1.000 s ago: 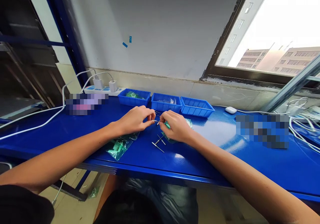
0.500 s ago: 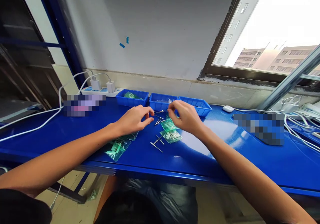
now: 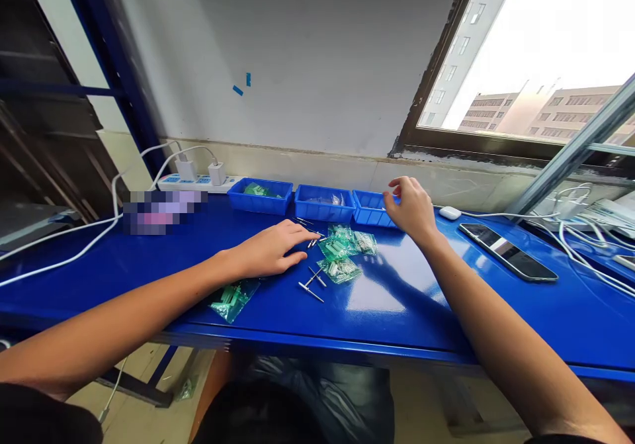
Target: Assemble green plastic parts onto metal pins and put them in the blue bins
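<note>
My left hand point(image 3: 270, 251) lies low over the blue table, fingers stretched forward and thumb apart. Its fingertips reach small metal rods point(image 3: 312, 242), and whether they touch is unclear. My right hand point(image 3: 414, 211) is raised at the right blue bin point(image 3: 370, 211), fingers loosely curved with a gap to the thumb; nothing shows in it. Between the hands lie green-tinted clear bags of small parts point(image 3: 338, 248), a further bag point(image 3: 366, 243) and a T-shaped metal piece point(image 3: 311, 291). Another green bag point(image 3: 233, 300) sits below my left wrist, partly covered.
Two more blue bins, the left one point(image 3: 260, 197) and the middle one point(image 3: 325, 204), stand along the wall. A power strip point(image 3: 196, 182) with white cables is at back left. A phone point(image 3: 508, 252) and a white case point(image 3: 450, 213) lie on the right.
My right hand has moved right and up, from above the bags to the right bin. My left hand has lowered and its fingers have straightened. A further bag now shows beside the others.
</note>
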Motion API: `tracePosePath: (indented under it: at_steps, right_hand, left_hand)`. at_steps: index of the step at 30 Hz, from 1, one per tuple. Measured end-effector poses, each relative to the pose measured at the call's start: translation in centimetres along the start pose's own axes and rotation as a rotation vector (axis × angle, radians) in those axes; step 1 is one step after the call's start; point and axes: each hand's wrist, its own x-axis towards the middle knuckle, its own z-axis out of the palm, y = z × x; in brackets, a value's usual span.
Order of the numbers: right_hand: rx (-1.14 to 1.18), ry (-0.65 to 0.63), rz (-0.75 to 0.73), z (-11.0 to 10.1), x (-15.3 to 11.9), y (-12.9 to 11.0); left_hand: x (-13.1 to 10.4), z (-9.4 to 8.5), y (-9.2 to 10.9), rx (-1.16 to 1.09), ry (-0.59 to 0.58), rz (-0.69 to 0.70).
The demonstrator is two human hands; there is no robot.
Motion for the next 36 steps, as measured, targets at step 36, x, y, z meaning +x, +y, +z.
tracePosePath:
  at_steps: [36]
  right_hand:
    - [0.157, -0.696, -0.61, 0.9, -5.6, -10.1]
  left_hand:
    - [0.4, -0.3, 0.2, 0.261, -0.035, -0.233]
